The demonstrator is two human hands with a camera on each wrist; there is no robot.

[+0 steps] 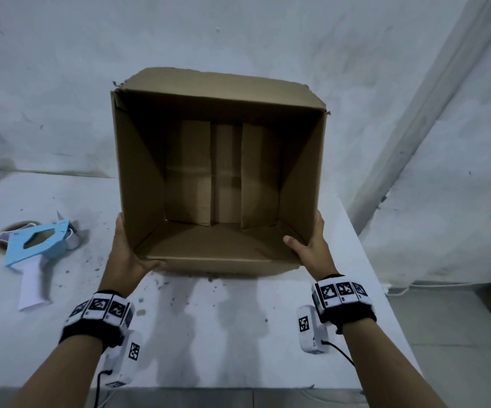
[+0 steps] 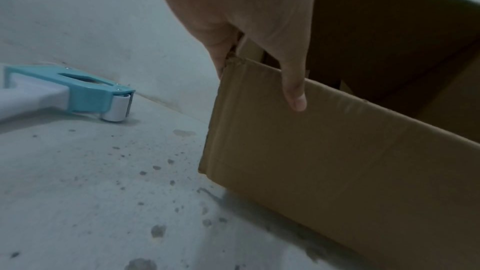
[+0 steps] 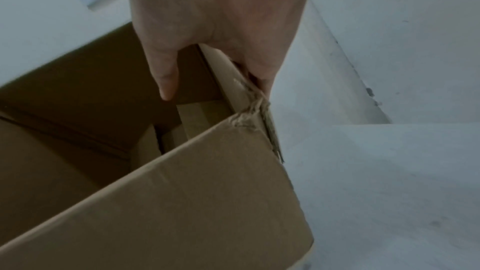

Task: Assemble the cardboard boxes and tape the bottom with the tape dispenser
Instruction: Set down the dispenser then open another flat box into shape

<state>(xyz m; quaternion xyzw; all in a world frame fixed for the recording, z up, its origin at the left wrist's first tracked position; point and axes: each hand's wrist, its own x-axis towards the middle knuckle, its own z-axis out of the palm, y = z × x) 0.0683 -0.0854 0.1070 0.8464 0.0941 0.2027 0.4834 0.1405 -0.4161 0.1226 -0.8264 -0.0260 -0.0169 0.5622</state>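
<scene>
A brown cardboard box (image 1: 297, 172) stands open-side toward me in the middle of the table, its folded bottom flaps visible deep inside. My left hand (image 1: 129, 248) grips the box's near left corner (image 2: 337, 161), thumb on the near wall and fingers along the left wall. My right hand (image 1: 309, 245) grips the near right corner (image 3: 207, 202), thumb inside the box and fingers outside on the right wall. A blue and white tape dispenser (image 1: 36, 248) lies flat on the table to the left (image 2: 78, 93), apart from both hands.
The white, speckled table (image 1: 209, 334) ends at a right edge (image 1: 385, 290) close to the box. A pale wall (image 1: 238, 33) rises right behind the box. A white cable lies on the floor at the right (image 1: 400, 290).
</scene>
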